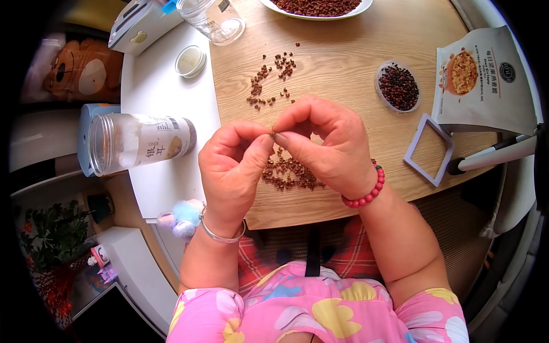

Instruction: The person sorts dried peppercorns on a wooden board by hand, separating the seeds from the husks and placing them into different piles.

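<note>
My left hand and my right hand meet over the wooden table, thumb and forefinger of each closed in a pinch. Between the fingertips is a tiny brownish Sichuan peppercorn, mostly covered by them. Beneath my hands lies a pile of reddish-brown peppercorn husks, partly hidden by my right hand. Beyond my fingers, a looser scatter of peppercorns spreads over the wood. A small clear tub of dark seeds stands to the right.
A white plate heaped with red peppercorns sits at the far edge. On the left are an open clear jar, its lid and a large labelled jar. A cereal bag and a lilac frame lie at right.
</note>
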Action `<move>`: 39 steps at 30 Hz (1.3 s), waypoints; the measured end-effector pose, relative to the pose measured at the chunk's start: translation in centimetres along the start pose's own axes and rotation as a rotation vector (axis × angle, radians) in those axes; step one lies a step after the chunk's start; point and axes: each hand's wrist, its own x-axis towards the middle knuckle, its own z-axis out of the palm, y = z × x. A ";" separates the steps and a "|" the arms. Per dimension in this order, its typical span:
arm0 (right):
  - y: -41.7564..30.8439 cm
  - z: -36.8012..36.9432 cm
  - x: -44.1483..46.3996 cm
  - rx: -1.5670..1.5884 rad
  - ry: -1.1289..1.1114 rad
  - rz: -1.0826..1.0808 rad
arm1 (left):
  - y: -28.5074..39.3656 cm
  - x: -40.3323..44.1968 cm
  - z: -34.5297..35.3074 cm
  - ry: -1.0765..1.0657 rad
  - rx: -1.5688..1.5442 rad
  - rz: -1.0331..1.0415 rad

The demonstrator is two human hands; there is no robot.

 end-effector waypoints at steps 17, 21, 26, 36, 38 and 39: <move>0.5 0.3 -0.1 0.198 -0.008 0.208 | 0.1 0.4 0.3 0.096 0.552 0.331; 0.5 0.1 -0.1 0.168 -0.014 0.228 | 0.0 0.5 0.5 0.083 0.723 0.526; 0.6 0.3 -0.1 0.175 0.004 0.217 | -0.2 0.4 0.6 0.095 0.716 0.513; 0.8 0.4 -0.2 0.205 0.005 0.234 | -0.4 0.2 0.6 0.151 0.511 0.296; 0.6 0.4 -0.2 0.199 0.007 0.231 | -0.4 0.2 0.6 0.153 0.510 0.281; 0.6 0.4 -0.2 0.193 0.008 0.229 | -0.4 0.2 0.6 0.148 0.510 0.293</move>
